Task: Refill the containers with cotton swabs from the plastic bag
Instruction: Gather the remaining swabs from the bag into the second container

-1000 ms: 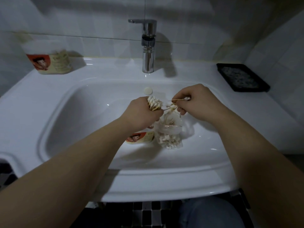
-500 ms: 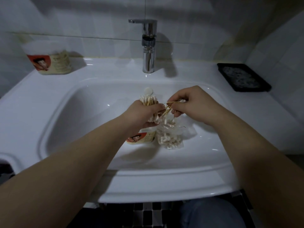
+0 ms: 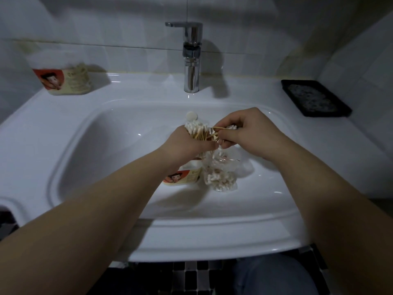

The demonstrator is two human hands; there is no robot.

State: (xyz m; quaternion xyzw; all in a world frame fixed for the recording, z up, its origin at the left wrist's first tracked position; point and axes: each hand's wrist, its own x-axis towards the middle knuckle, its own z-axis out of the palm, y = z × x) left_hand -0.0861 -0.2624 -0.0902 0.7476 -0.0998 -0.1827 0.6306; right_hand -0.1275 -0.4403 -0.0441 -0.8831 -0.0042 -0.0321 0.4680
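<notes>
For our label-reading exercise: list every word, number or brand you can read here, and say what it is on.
Container on the ledge: red picture label, print too blurred to read.
Container in the basin: similar label, print too small to read.
Nothing else carries text.

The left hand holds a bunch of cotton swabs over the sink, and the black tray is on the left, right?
No: in the head view the black tray sits on the right. The left hand does hold cotton swabs over the sink.
</notes>
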